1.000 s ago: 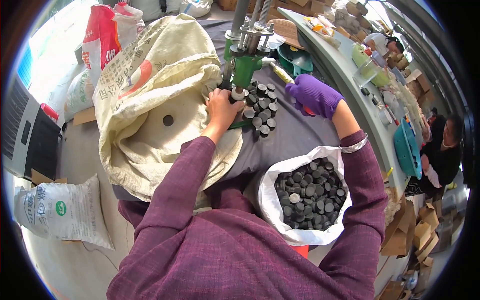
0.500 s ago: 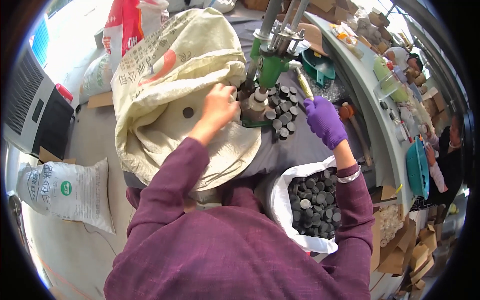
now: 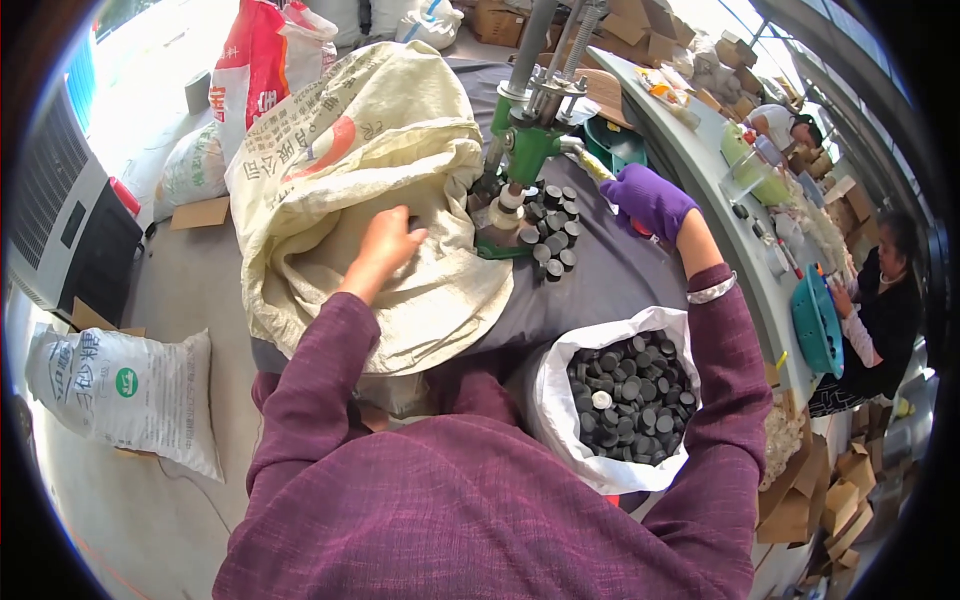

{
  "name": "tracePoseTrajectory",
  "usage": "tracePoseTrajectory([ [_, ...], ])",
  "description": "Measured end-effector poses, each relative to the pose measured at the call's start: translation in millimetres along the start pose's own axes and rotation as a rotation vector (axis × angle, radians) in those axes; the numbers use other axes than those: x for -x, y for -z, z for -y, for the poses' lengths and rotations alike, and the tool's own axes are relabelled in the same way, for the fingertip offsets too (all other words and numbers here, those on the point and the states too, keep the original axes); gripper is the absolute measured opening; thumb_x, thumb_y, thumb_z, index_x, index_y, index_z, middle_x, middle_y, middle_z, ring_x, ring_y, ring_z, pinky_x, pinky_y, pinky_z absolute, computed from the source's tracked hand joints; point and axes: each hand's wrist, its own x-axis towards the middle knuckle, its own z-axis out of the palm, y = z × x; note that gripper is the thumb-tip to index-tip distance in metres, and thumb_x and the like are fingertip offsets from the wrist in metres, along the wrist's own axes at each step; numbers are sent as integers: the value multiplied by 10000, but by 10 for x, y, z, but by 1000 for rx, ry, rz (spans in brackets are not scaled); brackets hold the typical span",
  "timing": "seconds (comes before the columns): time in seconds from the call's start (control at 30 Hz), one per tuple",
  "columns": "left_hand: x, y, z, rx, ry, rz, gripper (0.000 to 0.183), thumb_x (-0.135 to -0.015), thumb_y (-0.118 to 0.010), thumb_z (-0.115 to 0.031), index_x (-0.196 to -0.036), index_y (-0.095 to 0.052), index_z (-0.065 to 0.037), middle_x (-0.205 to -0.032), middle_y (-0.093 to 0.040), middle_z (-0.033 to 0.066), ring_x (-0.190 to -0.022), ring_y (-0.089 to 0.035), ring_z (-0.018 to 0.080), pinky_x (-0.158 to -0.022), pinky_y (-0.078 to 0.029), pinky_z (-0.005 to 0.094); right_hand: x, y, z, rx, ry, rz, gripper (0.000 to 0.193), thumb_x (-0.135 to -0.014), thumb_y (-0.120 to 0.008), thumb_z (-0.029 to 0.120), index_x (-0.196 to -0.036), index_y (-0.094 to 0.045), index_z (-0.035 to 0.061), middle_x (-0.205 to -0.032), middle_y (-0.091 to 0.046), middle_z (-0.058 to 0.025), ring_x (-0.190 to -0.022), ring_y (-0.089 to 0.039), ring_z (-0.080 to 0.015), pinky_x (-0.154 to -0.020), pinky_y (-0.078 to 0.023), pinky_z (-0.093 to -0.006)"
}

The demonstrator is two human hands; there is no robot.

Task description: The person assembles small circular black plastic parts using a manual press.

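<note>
My bare left hand [image 3: 388, 248] is over the folded mouth of a cream woven sack [image 3: 440, 300], its fingers curled together. Whatever they may hold is hidden. My right hand [image 3: 650, 203], in a purple knitted glove, is wrapped around the end of the pale lever [image 3: 592, 163] of a green hand press [image 3: 529, 153]. A pale round piece [image 3: 511, 196] sits under the press's ram. Several small dark round caps [image 3: 553, 241] lie beside the press base, on the grey cloth [image 3: 590, 290].
At my right, a white bag [image 3: 560, 435] holds many dark caps [image 3: 628, 400]. A teal basin [image 3: 612, 140] stands behind the lever. A long table [image 3: 735, 215] runs along the right, where other people sit. A filled white sack [image 3: 130, 385] lies on the left floor.
My left hand has moved back from the press, over where a dark disc lay on the sack. My right hand has shifted up and right with the lever. The view has shifted slightly.
</note>
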Motion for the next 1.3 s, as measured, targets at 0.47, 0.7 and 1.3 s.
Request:
tracePoseTrajectory([
  [0.47, -403, -854, -1063, 330, -44, -151, 309, -689, -769, -264, -877, -687, -33, -962, -682, 170, -937, -651, 354, -818, -501, 470, 89, 61, 27, -92, 0, 70, 376, -984, -529, 293, -806, -602, -30, -595, -594, -66, -441, -556, -165, -460, -447, -329],
  [0.7, -522, -1008, -1060, 111, -141, -372, 346, -661, -820, -301, -876, -704, -56, -922, -649, 132, -912, -620, 339, -783, -448, 464, -77, -4, -143, 14, 98, 34, 385, -987, -514, 295, -789, -601, -23, -592, -594, -68, -458, -566, -172, -471, -457, -341],
  [1.3, 42, 872, 119, -778, -44, -459, 722, -738, -711, -164, -1419, -472, -183, -1271, -586, 143, -1237, -511, 333, -1035, -355, 522, 106, -660, -231, -706, -54, -185, 318, -976, -534, 251, -846, -574, -36, -615, -580, -63, -475, -544, -161, -450, -430, -323],
])
